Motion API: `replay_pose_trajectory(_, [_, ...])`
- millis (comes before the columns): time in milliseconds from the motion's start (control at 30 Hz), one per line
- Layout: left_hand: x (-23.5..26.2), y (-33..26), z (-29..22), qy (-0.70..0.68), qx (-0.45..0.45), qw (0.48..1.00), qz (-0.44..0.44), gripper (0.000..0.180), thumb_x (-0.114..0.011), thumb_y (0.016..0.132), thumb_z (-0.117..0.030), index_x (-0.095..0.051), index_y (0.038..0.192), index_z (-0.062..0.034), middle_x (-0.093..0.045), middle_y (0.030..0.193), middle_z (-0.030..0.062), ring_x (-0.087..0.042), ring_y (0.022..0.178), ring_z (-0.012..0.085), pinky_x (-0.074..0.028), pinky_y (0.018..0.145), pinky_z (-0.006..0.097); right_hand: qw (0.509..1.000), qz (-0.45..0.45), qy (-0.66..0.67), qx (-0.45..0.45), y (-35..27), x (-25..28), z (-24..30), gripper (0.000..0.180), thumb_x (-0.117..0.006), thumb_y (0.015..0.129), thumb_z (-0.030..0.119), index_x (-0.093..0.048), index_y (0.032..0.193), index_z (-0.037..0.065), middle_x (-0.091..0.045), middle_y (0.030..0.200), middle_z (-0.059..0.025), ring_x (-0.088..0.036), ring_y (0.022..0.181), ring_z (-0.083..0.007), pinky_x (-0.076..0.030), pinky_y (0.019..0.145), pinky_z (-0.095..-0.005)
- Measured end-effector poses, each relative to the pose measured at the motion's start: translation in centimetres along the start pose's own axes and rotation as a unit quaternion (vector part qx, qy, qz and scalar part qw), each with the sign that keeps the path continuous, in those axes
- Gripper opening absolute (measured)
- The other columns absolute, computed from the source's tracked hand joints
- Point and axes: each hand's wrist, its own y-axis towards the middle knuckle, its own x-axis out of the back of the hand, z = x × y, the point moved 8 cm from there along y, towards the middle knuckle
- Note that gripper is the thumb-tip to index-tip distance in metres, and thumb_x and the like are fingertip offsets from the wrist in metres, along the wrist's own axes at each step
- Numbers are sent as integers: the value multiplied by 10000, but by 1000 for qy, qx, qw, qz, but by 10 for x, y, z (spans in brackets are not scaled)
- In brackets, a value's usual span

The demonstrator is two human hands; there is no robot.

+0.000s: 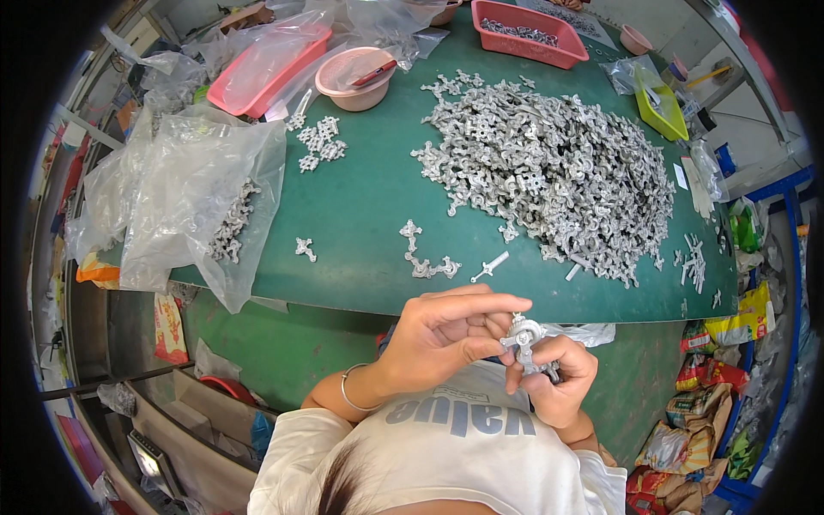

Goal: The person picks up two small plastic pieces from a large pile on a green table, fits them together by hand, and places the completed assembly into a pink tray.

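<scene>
Silver-grey metal parts [524, 336] lie between my two hands, in front of my chest. My right hand [562, 378] is curled, gripping them from below; my left hand [438, 330] meets their left side with the thumb, index finger extended above, though I cannot tell whether it grips. Beyond both hands, on the green table [360, 223]: a slender metal piece [489, 267], then a heap of similar parts [549, 172].

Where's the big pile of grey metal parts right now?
Head view: the pile sits on the green table, right of centre, below the parts-filled pink tray and below-left of the lime-green tray.
</scene>
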Motion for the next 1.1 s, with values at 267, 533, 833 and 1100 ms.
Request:
replay_pose_trajectory(267, [0,-1,-1,-21,-2,1000,6,373,-537,732,117,-522,1097,41,-502,840,53,-503,746,87,-431,647,214,1000,2,-11,-3,0,-2,1,139,-655,679,-18,-534,747,-22,-631,774,-158,-616,687,-173,-486,610,-270])
replay_pose_trajectory(533, [0,-1,1,-38,7,999,9,358,-535,743,108,-518,1096,45,-506,840,53,-514,754,86,-436,654,213,1000,-3,-3,-16,-2,-3,-1,136,-647,668,-40,-536,746,-23,-631,776,-157,-621,703,-183,-492,626,-277])
replay_pose_trajectory(833, [1,-1,2,-53,31,997,-39,366,-647,724,-71,-541,1038,85,-516,780,61,-496,691,96,-404,622,217,1000,4,2,-14,-3,-2,-2,126,-638,694,-24,-528,754,-26,-628,800,-159,-613,662,-164,-489,592,-260])
replay_pose_trajectory(1100, [-4,2,3,-67,39,996,-36,368,-639,736,-81,-535,1046,88,-503,771,65,-502,670,98,-409,606,218,999,17,22,-18,-4,-2,-2,116,-619,713,-14,-513,759,-26,-625,822,-160,-605,631,-143,-485,567,-248])
